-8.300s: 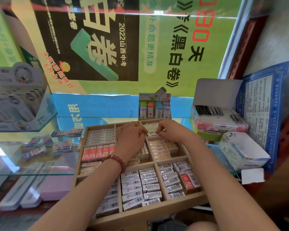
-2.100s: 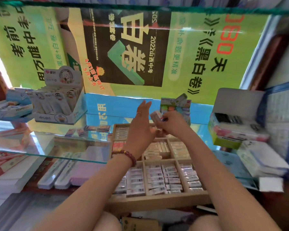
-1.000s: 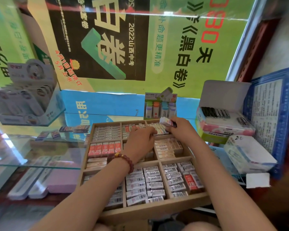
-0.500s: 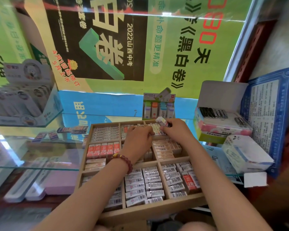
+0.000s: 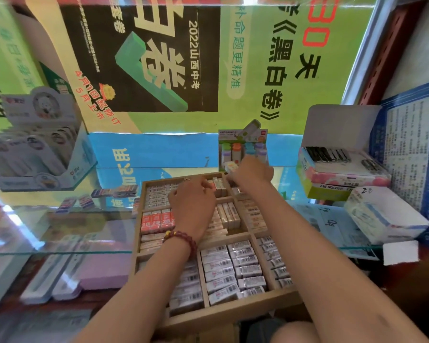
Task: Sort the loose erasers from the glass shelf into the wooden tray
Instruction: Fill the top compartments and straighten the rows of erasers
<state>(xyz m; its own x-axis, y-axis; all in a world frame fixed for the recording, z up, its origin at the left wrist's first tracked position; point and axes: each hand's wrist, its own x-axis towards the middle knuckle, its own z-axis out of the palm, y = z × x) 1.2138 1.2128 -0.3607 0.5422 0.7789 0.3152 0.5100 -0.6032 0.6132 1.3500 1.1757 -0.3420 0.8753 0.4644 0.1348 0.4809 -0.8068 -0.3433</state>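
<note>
Compared with half a second earlier, the right hand (image 5: 252, 173) has moved a little farther out. It now sits at the far rim of the wooden tray (image 5: 223, 315), in front of a small display box with coloured caps (image 5: 243, 149). Its fingertips still pinch one pale eraser (image 5: 230, 167), held just above the tray's far right compartment.

The left hand (image 5: 192, 201) has stayed over the far middle compartment. Its fingers curl down among the erasers packed there, and whether they grip anything cannot be told. A bead bracelet (image 5: 181, 237) circles that wrist.

The loose erasers (image 5: 114, 191) lie where they were, in a short scattered row on the glass shelf (image 5: 60, 233), left of the tray and well apart from both hands.

The left forearm crosses the tray's middle column and hides much of it. The right forearm covers part of the right column. The near compartments are packed with barcoded erasers, and a row of red-labelled ones stands in the left column.

On the far left is a display box of white packets (image 5: 35, 154). On the right, an open white box (image 5: 337, 149) holds dark items, with a white carton (image 5: 382, 216) nearer and a blue printed sheet (image 5: 411, 144) behind. A green poster (image 5: 258, 70) fills the back. A pink pad (image 5: 104, 268) lies under the glass.
</note>
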